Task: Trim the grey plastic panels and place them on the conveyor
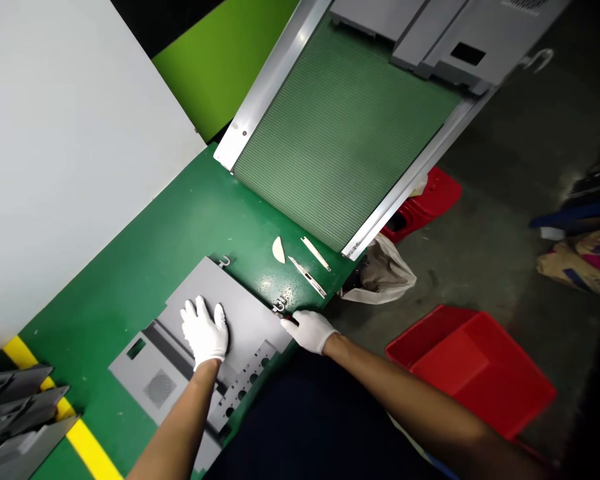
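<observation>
A green-painted floor (pixel 145 227) fills the middle of the view, with a yellow stripe (pixel 83 440) at seven o'clock and a large white sheet (pixel 70 147) at ten o'clock. Three grey metal brackets (pixel 15 413) lie stacked at eight o'clock. Further right, one grey sheet-metal panel (pixel 245 313), punched with holes and a small window, lies flat near six o'clock. The left hand (pixel 205 331), gloved in white, rests on it with its grip open and fingers spread, holding nothing; a flat palm seems a sound way to stop the sheet creeping during close work at its edge. A small metal hook (pixel 224 261) sits at the panel's upper edge, and a second hook (pixel 279 305) sits just beside the right hand (pixel 310 331). That gloved hand is curled at the panel's edge, its grip closed around something small with a red end, too hidden to identify. Above it lie two slim metal strips (pixel 307 277) and one cream half-moon piece (pixel 279 250). A finned coil (pixel 345 133) in an aluminium frame spans twelve o'clock. At four o'clock sits one red crate (pixel 470 373), with a plastic bag (pixel 380 273) at three o'clock and a printed sack (pixel 580 260) further right.
</observation>
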A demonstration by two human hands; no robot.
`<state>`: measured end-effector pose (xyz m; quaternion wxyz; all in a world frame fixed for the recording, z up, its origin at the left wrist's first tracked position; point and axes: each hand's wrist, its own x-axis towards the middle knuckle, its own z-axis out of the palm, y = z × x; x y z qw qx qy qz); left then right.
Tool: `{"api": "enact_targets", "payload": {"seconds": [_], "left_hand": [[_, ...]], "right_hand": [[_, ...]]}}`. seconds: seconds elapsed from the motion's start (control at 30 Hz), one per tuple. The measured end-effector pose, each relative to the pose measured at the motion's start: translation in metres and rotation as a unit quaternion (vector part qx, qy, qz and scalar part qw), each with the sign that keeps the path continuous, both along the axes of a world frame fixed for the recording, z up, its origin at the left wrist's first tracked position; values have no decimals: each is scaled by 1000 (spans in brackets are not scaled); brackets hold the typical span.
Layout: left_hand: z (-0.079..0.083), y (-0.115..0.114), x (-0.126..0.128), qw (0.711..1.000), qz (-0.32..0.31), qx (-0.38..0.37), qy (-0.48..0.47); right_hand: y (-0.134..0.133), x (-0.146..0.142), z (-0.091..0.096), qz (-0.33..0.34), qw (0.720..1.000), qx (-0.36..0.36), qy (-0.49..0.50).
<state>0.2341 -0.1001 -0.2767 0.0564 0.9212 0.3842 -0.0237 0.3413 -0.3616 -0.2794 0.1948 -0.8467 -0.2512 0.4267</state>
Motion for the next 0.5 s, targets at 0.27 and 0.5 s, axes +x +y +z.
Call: {"api": "enact_targets", "payload": {"seconds": [0.27,0.5], "left_hand": [[37,-19,48,981,-181,-69,-2],[25,-48,141,817,-344,-269,377]], "right_hand": [[2,4,-7,29,999,-22,2],[1,5,-8,21,999,-15,19]]}}
